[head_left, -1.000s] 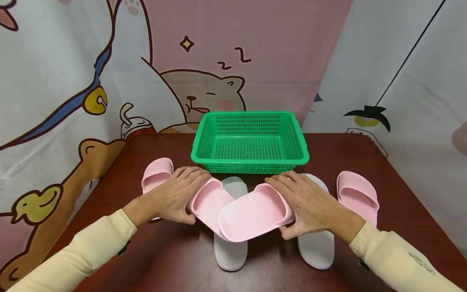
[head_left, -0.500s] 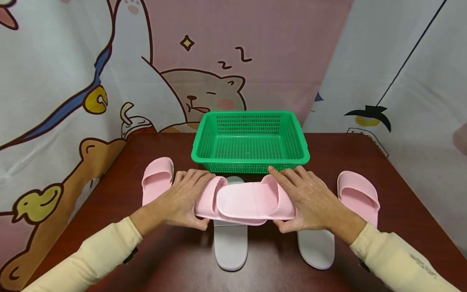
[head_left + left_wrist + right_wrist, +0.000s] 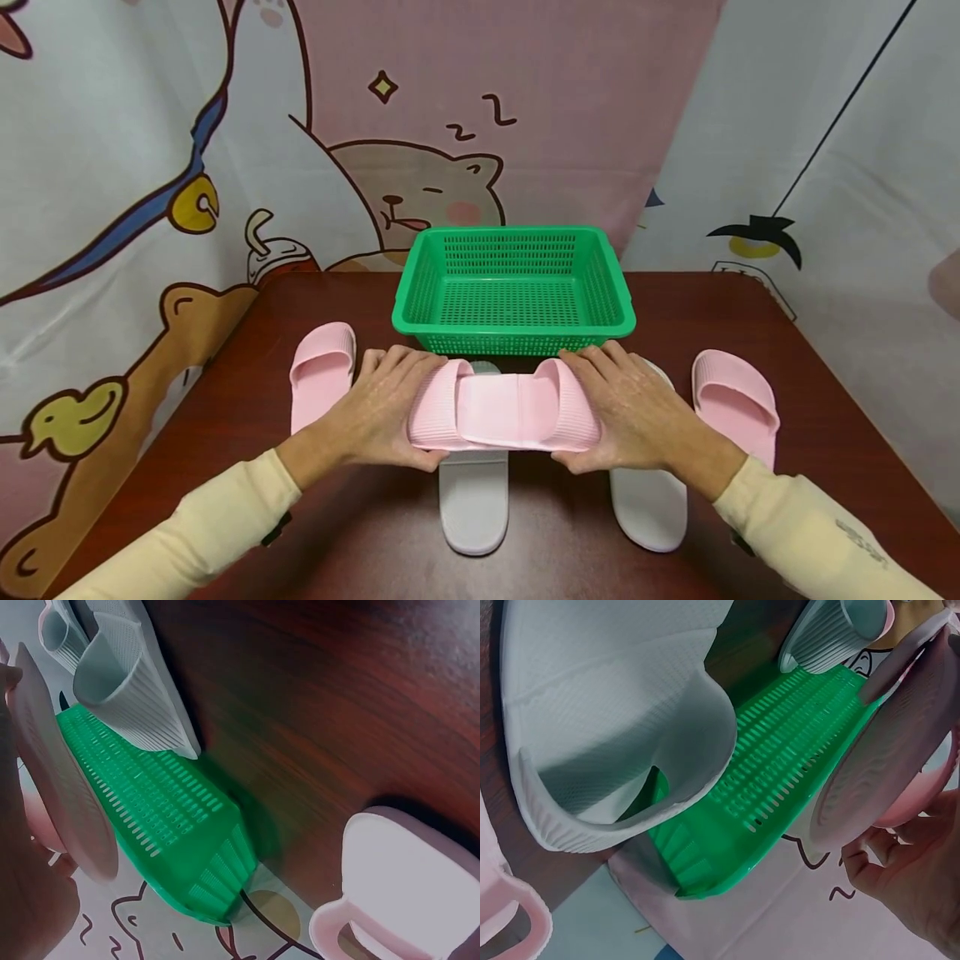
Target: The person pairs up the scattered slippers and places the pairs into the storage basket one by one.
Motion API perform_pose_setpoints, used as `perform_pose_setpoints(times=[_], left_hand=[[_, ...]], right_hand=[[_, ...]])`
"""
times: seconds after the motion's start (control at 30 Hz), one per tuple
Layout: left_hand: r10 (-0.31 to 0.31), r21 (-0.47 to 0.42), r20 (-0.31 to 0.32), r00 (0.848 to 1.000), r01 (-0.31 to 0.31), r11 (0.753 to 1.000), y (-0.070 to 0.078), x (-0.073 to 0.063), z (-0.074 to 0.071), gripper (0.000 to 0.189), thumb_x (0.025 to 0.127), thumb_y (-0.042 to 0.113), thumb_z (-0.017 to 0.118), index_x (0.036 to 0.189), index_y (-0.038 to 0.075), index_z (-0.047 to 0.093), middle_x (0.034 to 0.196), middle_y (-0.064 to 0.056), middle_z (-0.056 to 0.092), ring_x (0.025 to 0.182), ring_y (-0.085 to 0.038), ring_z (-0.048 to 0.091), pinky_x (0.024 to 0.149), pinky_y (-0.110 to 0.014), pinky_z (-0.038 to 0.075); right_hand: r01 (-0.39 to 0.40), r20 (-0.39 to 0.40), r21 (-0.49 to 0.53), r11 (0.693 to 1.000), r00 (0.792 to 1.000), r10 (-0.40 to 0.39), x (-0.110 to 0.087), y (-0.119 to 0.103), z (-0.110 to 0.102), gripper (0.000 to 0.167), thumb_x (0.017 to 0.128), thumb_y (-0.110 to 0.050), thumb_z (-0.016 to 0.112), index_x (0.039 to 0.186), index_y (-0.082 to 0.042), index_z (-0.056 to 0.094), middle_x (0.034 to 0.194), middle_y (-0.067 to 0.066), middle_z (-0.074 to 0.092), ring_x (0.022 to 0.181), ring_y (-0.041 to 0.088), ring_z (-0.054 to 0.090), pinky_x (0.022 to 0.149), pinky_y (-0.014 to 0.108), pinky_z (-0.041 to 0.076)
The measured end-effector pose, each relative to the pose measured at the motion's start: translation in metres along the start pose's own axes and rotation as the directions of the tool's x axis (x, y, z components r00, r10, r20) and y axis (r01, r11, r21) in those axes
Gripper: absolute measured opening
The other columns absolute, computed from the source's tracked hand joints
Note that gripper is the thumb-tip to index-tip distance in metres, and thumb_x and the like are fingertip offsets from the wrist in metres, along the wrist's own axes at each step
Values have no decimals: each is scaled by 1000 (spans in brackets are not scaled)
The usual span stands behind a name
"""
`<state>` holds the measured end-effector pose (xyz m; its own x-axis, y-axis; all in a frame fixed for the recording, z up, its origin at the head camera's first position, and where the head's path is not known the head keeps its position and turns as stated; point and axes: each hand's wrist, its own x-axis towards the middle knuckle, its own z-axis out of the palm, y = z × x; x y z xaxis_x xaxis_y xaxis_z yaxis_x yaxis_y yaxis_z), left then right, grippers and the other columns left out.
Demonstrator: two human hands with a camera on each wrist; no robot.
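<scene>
My left hand (image 3: 378, 408) grips a pink slipper (image 3: 435, 412) by its toe end, thumb below and fingers above. At the other side my right hand (image 3: 633, 408) holds a second pink slipper (image 3: 577, 412) the same way. The two are raised above the table, toes outward, with the heel part of the right one lying over the left one. In the left wrist view a held slipper's sole (image 3: 64, 780) shows edge-on beside the hand; the right wrist view likewise shows a held sole (image 3: 892, 750). Below them lie two white slippers, one near the middle (image 3: 474, 504), the other (image 3: 651, 512) partly behind my right hand.
One pink slipper (image 3: 318, 387) lies on the dark red table at left, another pink slipper (image 3: 738, 404) at right. A green perforated basket (image 3: 513, 332) stands at the back of the table. Behind it hangs a cartoon-printed cloth (image 3: 570, 108).
The held slippers have turned from an angled pose into one straight line. They have slid further over each other as the hands came closer together. The table's other slippers and the basket stay put.
</scene>
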<state>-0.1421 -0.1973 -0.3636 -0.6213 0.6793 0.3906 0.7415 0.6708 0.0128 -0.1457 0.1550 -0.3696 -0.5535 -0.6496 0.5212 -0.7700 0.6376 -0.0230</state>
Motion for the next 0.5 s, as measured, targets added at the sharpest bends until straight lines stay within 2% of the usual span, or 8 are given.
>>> perform_pose_setpoints(times=[0.17,0.5], left_hand=[[20,28,-24,1000,-19,999,2,1,2,106,59,74,78,139,9,51,128,-3,60,111,-23,51,80,-46,34],[82,93,-83,993,-74,993,6,3,4,99,59,78,72,130,11,60,118,-1,67,105,-19,56,77,-47,33]], right_hand=[[20,-10,9,1000,1000,-20,3,-1,1,105,59,-74,77,132,0,59,114,12,60,95,28,52,75,44,50],[22,-5,0,1000,1000,-22,8,-7,2,104,60,-77,74,130,-2,62,112,9,62,95,27,52,71,45,49]])
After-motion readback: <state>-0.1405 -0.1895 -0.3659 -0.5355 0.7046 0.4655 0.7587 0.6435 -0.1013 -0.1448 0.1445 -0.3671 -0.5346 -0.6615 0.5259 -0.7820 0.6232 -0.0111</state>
